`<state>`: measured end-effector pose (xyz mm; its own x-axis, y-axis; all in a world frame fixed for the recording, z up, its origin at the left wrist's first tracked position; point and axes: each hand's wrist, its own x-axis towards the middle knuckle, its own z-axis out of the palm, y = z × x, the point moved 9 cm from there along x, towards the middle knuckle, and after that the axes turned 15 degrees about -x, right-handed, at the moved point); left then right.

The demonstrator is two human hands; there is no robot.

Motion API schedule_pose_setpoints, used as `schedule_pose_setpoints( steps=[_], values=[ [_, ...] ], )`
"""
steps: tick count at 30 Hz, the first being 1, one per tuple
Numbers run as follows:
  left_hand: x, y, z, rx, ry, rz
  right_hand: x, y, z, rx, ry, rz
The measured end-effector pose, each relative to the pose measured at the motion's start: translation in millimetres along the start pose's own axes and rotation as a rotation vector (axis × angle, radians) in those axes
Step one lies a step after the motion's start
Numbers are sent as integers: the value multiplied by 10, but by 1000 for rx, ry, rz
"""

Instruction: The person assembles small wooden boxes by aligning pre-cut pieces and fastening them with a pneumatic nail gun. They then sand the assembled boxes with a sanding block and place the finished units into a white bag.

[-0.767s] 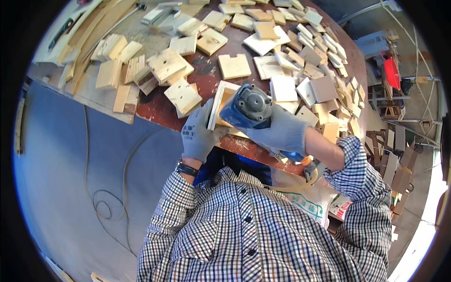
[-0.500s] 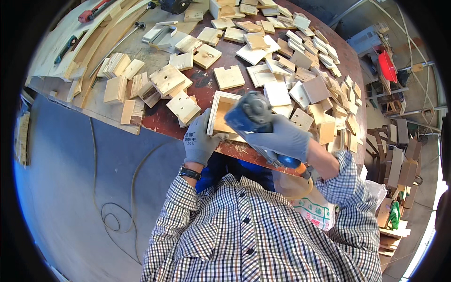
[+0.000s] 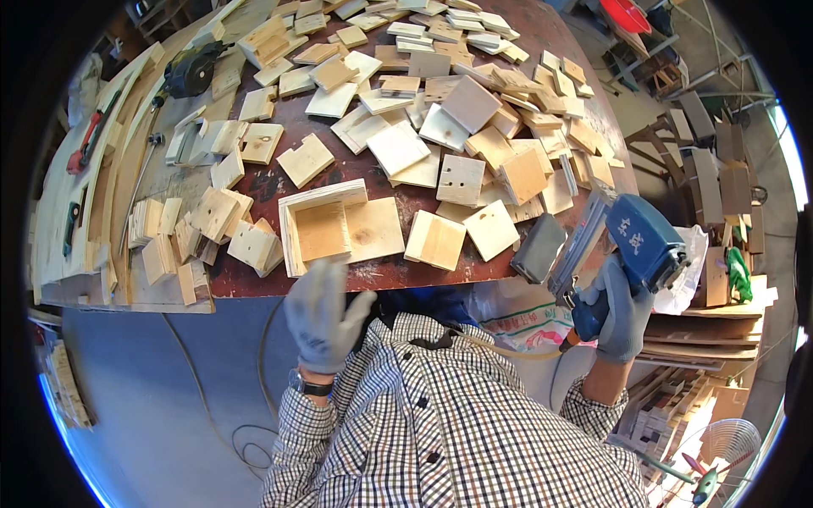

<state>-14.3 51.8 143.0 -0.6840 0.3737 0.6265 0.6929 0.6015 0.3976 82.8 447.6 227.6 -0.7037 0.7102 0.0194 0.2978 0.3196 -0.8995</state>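
My right hand (image 3: 625, 317), in a grey glove, is wrapped round the grip of a blue nail gun (image 3: 644, 245) off the table's right front edge. The nail gun's silver magazine (image 3: 577, 250) slants up toward the tabletop, and an air hose (image 3: 508, 349) trails from its handle. My left hand (image 3: 322, 317), also gloved, is just off the front edge with fingers apart and slightly blurred. Beyond its fingertips a partly built wooden box (image 3: 290, 241) lies on the table, walls showing along its far and left sides. A flat board (image 3: 377, 230) sits against the box's right part.
Loose wooden pieces (image 3: 440, 127) cover much of the red table (image 3: 406, 275). At the left lie long planks (image 3: 127, 182), a red-handled tool (image 3: 85, 144) and a black tool (image 3: 193, 69). A dark block (image 3: 539, 247) is near the right front corner. A fan (image 3: 730, 444) stands lower right.
My right hand has carried the nail gun away from the box to the right. My left hand has let go of the box and drawn back toward me. The view has shifted too.
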Motion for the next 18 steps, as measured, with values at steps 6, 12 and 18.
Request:
schedule_pose_setpoints(
  steps=[6,12,18],
  values=[
    [760,272,1354,-180,-713,252,-177,49,-33,113,55,49],
    [662,55,2051,-15,-1062,218,-235,114,-23,122,-4,97],
    [835,345,1460,-133,-837,352,-209,166,37,78,21,97]
  ],
)
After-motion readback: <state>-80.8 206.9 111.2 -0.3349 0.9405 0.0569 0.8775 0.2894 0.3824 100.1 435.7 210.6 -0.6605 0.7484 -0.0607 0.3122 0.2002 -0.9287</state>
